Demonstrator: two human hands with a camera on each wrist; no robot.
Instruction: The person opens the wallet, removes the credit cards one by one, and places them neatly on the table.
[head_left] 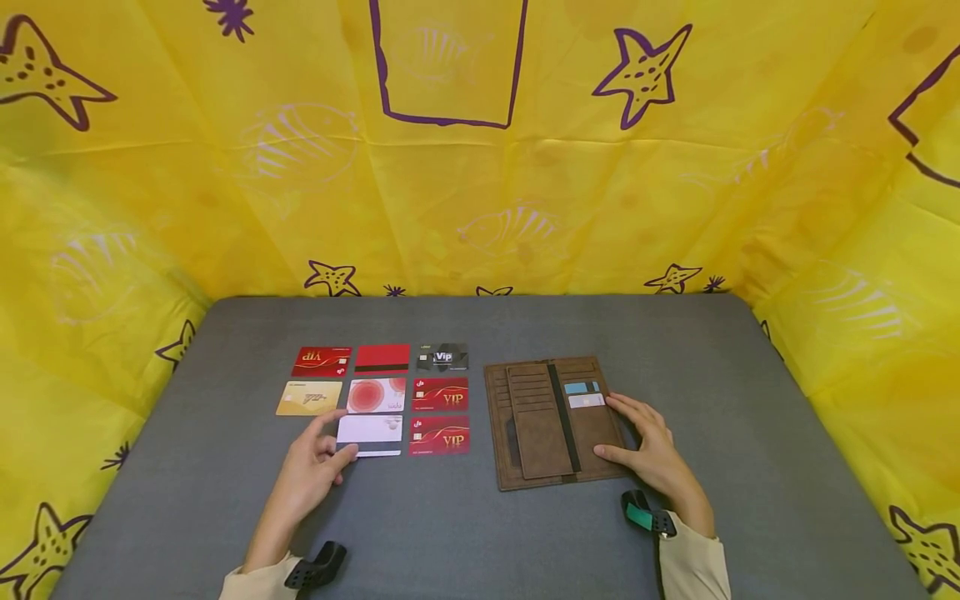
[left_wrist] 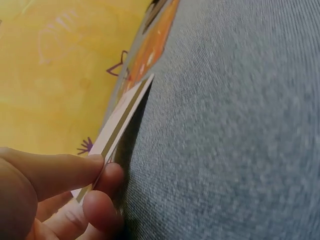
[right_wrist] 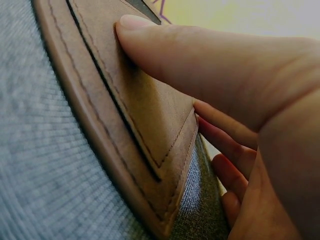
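My left hand (head_left: 306,471) pinches a white card (head_left: 371,428) with a dark stripe, thumb on top and fingers at its left edge. In the left wrist view the card (left_wrist: 119,120) is tilted, one edge raised over the cloth. A brown long wallet (head_left: 542,446) lies opened out to the right. On its right edge rests my right hand (head_left: 654,450), fingers fairly straight. The thumb (right_wrist: 165,47) lies on the leather in the right wrist view, the other fingers beyond the edge. A blue card (head_left: 579,388) and a white card (head_left: 587,401) show in the wallet's right-hand slots.
Around the held card lie several others in rows: a gold card (head_left: 309,398), a red-circle card (head_left: 377,396), a black card (head_left: 442,357), a plain red card (head_left: 382,357) and red VIP cards (head_left: 440,435). Yellow patterned cloth (head_left: 420,200) walls the grey table (head_left: 480,542).
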